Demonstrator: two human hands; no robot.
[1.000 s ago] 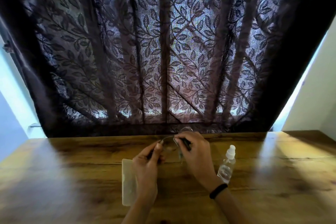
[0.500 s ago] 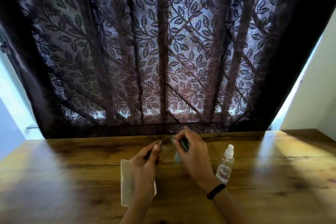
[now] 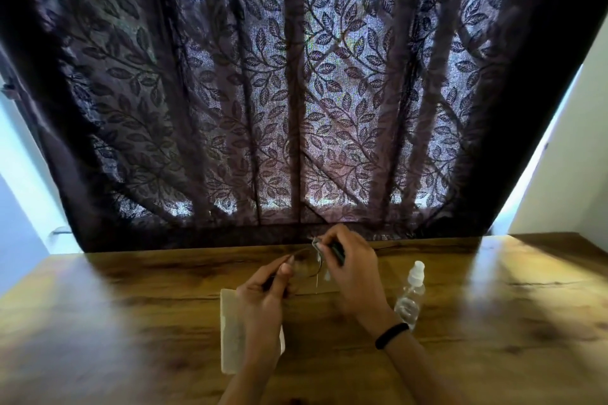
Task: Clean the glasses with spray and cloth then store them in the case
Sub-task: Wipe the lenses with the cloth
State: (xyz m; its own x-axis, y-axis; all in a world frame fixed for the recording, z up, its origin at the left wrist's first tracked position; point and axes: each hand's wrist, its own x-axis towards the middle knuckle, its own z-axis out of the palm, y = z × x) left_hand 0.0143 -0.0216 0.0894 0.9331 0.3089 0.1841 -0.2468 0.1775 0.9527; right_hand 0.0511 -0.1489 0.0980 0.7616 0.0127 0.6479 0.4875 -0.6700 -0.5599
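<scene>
Glasses (image 3: 304,265) lifted slightly (thin dark frame, blurred)

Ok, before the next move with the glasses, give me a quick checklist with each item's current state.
1. Glasses held by both hands: ok; left hand and right hand grip them above the table.
2. Cloth on lens: cannot tell; a pale scrap shows at the right fingers.
3. Spray bottle upright, within reach: ok.
4. Case on table: ok; open or shut, cannot tell.
5. Lens clean: cannot tell.

Home rm: leaf curtain (image 3: 296,92), wood table (image 3: 131,322).
</scene>
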